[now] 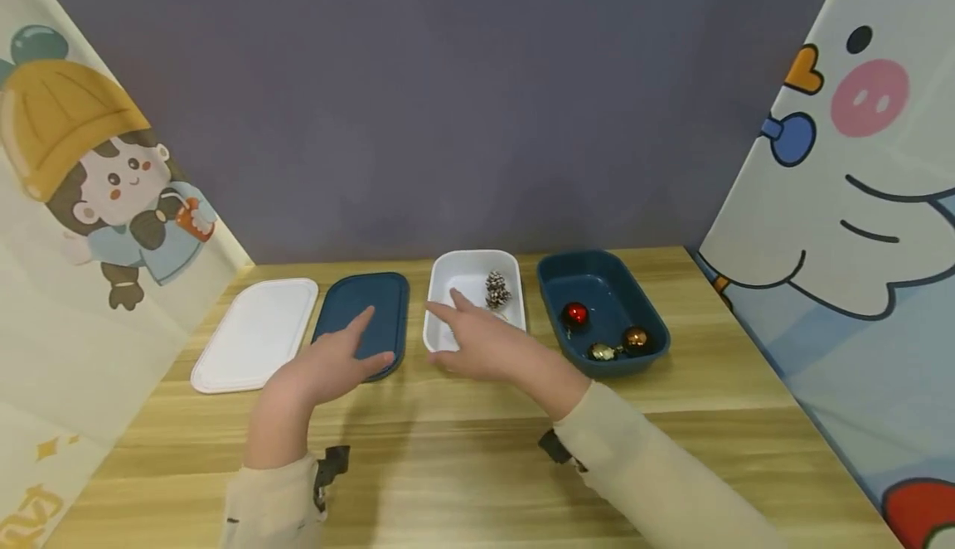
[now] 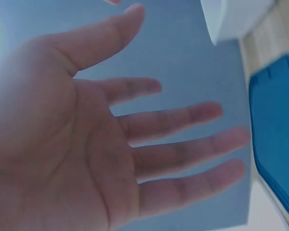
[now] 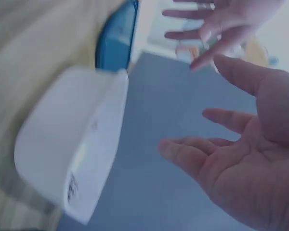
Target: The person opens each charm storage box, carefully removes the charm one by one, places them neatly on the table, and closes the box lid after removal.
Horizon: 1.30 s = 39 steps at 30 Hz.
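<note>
My left hand hovers near the dark blue lid, with its fingers extended and nothing held. In the left wrist view its palm and spread fingers show bare. Over the front of a white container is my right hand, its fingers loosely extended and its grip empty. A frosted pine cone lies inside that container, past the right hand's knuckles. From the right wrist view, the white container stands beside the right hand, apart from the fingers.
A dark blue container at the right holds a red ornament ball, a pale gold ball and a copper ball. A white lid lies at the far left. Walls enclose the wooden table.
</note>
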Each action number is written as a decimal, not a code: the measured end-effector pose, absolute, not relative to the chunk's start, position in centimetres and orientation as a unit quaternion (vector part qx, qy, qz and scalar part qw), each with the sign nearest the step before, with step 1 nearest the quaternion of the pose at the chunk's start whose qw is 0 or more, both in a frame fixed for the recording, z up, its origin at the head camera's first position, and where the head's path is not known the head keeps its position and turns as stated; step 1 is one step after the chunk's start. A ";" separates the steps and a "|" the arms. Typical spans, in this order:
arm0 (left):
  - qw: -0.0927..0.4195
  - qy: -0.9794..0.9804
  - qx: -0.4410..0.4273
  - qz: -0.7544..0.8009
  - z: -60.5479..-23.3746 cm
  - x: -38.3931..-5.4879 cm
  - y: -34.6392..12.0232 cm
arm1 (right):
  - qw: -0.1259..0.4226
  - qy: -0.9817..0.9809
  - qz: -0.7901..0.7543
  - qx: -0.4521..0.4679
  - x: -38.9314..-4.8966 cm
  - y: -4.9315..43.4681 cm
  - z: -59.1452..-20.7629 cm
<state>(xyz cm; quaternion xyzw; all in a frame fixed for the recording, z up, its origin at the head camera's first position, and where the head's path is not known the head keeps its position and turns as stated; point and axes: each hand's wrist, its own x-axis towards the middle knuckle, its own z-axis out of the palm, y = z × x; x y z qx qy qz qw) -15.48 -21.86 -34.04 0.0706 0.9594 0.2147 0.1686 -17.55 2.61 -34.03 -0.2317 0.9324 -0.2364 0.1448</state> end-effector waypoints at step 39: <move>0.007 0.948 0.007 0.317 -43.0 -18.7 -12.4 | 0.058 0.944 -0.321 -0.052 -17.9 8.2 -43.1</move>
